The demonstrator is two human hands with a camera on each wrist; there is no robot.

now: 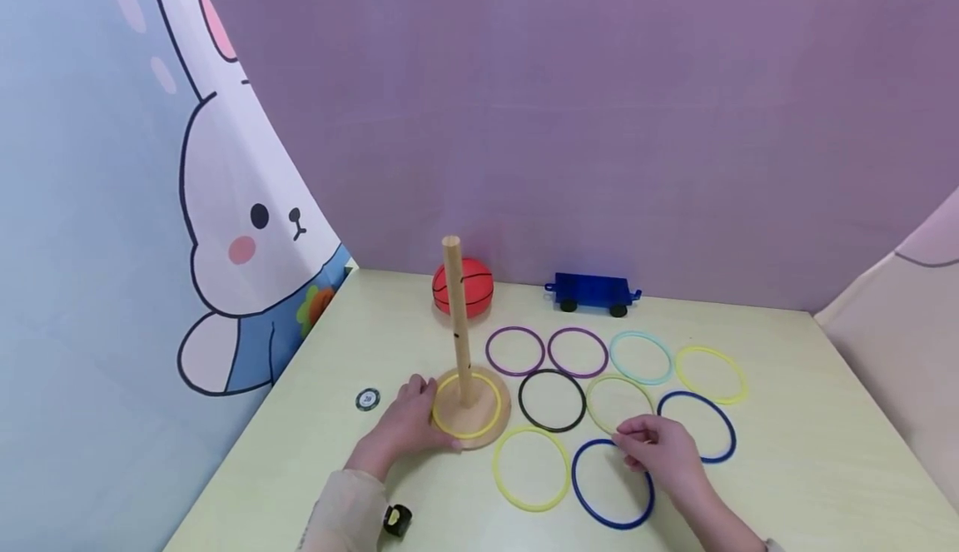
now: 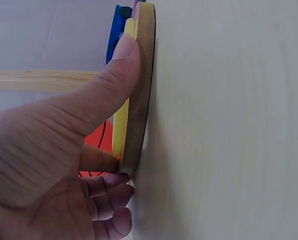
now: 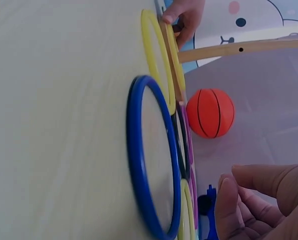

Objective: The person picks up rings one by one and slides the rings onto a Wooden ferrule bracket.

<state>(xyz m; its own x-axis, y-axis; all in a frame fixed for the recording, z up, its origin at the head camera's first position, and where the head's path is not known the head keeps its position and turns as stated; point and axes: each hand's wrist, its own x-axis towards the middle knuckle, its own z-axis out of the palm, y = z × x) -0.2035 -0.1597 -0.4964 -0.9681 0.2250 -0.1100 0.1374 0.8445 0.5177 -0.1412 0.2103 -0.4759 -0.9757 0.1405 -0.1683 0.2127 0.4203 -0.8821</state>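
Observation:
My left hand (image 1: 404, 419) grips the edge of a wooden ring-toss stand (image 1: 457, 319), its thumb on the rim of the round base (image 2: 139, 110) and its forefinger at the edge. A yellow ring (image 1: 466, 436) lies on that base around the upright post. Over the table on the right, my right hand (image 1: 663, 452) holds nothing; its thumb and fingers are loosely curled, tips close together. In the head view it overlaps the edge of a blue ring (image 1: 574, 477). Beside that lies another yellow ring (image 1: 530, 509).
More rings lie flat behind: a black ring (image 1: 553, 430), a purple ring (image 1: 517, 375), a turquoise ring (image 1: 640, 334). Farther back are a red ball (image 1: 475, 290) and a blue toy wagon (image 1: 592, 290). Left of the stand lie a round chip (image 1: 368, 400) and a small black object (image 1: 398, 520).

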